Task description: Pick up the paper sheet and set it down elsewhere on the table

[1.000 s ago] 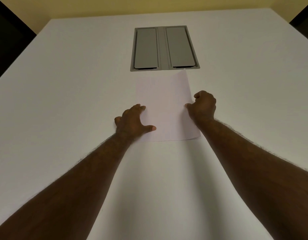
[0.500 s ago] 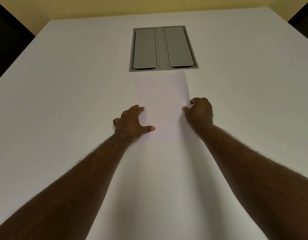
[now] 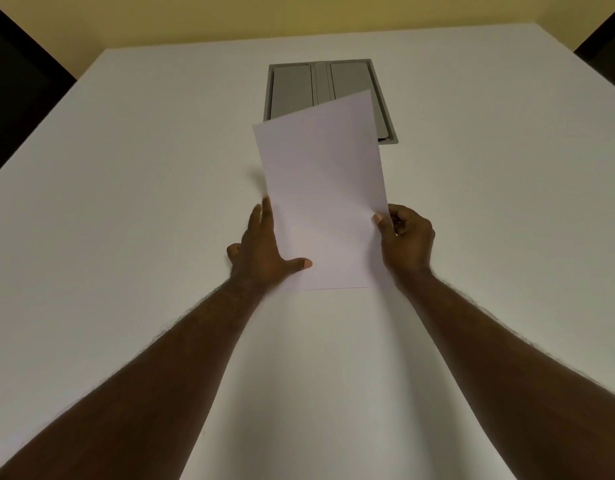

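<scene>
Head view — both arms outstretched, right hand (image 3: 404,239) pinching tilted paper (image 3: 325,195), left hand (image 3: 261,252) flat-fingered beside it.

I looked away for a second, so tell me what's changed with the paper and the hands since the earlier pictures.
The sheet of paper lay flat before; now its far end is raised and tilted, covering part of the grey hatch. The right hand has pinched its right edge and lifted it. The left hand has straightened its fingers along the left edge. The paper's near edge is still down by the white table, and the hatch is unmoved.
</scene>
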Demonstrator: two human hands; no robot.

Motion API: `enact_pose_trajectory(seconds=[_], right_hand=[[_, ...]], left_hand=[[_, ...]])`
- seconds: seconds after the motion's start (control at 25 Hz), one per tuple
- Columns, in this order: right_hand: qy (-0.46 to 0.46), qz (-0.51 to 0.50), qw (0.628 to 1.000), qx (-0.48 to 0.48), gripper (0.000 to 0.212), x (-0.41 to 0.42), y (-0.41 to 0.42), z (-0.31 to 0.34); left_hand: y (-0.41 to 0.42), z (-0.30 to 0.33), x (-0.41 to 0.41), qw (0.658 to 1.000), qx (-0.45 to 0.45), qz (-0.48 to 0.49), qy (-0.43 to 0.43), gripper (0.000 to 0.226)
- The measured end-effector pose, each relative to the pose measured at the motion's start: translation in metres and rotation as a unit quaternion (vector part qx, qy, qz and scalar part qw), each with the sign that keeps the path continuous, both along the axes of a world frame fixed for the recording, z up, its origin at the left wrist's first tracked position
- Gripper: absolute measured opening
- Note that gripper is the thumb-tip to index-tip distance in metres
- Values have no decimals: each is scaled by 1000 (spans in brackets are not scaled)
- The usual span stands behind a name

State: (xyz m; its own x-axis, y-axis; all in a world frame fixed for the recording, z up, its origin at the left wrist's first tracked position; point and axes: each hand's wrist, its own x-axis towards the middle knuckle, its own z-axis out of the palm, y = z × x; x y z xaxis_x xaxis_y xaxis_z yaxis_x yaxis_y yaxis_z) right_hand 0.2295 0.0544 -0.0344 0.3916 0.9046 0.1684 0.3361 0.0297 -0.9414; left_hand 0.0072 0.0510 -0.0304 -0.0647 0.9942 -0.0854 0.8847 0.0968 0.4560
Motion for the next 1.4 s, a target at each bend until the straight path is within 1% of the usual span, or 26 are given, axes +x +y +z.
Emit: enact_pose_trajectory(seconds=[0.04,0.12,0.16,0.2,0.24,0.28,0.32,0.36,0.4,0.44,0.52,0.56,0.64,0.76,0.84,0.88,1.0,1.04,1.16,1.24,1.4], right_hand=[[32,-1,999,11,12,-1,-2,0],[88,1,996,19,11,-2,-5,3],[113,2,993,17,11,-3,-7,4],[138,4,990,17,11,-2,-9,6],[160,7,987,19,11,-1,-12,11],[179,12,984,20,11,0,-15,14],[193,18,981,21,11,0,-19,18],[203,23,979,23,11,1,-25,23],[208,26,977,24,10,0,-31,28],[213,29,976,25,11,0,-40,36],[222,33,974,30,13,-2,-57,53],[223,34,974,37,15,-3,-66,63],[222,31,973,58,17,-3,-87,86],[219,15,973,74,15,-2,-119,121],[215,8,973,80,12,-3,-141,146],[215,8,973,81,11,-3,-152,158],[217,14,972,86,10,-4,-189,189],[216,13,973,85,9,-5,-204,200],[197,11,977,79,8,-2,-251,228],[185,5,980,75,8,2,-287,243],[161,-24,984,71,7,20,-362,266]], left_hand=[[-3,0,0,1000,7,4,6,136],[-9,2,-2,1000,26,12,11,136],[-10,3,-2,999,39,28,-17,132],[-9,8,-1,993,61,62,-78,124],[-7,17,0,977,84,104,-167,112],[-4,27,0,950,108,141,-258,97],[-2,40,-2,922,131,159,-329,78],[-1,53,-4,901,157,164,-370,58],[-3,66,-6,888,185,164,-389,40],[-8,80,-10,877,210,164,-400,28],[-21,105,-15,860,236,164,-422,12],[-30,117,-18,855,241,155,-433,9],[-51,139,-22,851,236,124,-452,8],[-86,167,-20,853,182,85,-481,12],[-108,184,-16,859,174,80,-475,22],[-119,193,-14,863,177,81,-467,22],[-151,220,-14,857,195,81,-470,8],[-164,231,-15,854,196,80,-475,6],[-203,258,-19,852,187,67,-484,8],[-231,271,-21,850,174,51,-495,5],[-285,289,-10,838,125,-14,-531,3]])
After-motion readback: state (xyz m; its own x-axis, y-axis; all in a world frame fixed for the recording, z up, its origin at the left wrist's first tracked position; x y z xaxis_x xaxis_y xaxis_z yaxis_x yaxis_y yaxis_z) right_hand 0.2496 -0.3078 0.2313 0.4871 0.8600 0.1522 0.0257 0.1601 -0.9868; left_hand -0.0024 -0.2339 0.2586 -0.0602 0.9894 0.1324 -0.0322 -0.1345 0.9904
